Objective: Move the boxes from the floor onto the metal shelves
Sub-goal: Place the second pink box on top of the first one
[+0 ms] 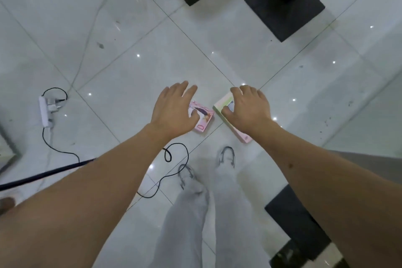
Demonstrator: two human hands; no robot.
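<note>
Left grip [174, 110] spread above pink box [203, 118], right grip [248, 107] over green-pink box [224, 102]

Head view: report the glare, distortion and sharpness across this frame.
Head view: small bright glints of overhead lights dot the glossy floor tiles; wide-angle bending curves the grout lines and stretches both forearms at the bottom edge; the left hand, right hand and the pink box are slightly soft, its print unreadable; shadows are faint and diffuse.
</note>
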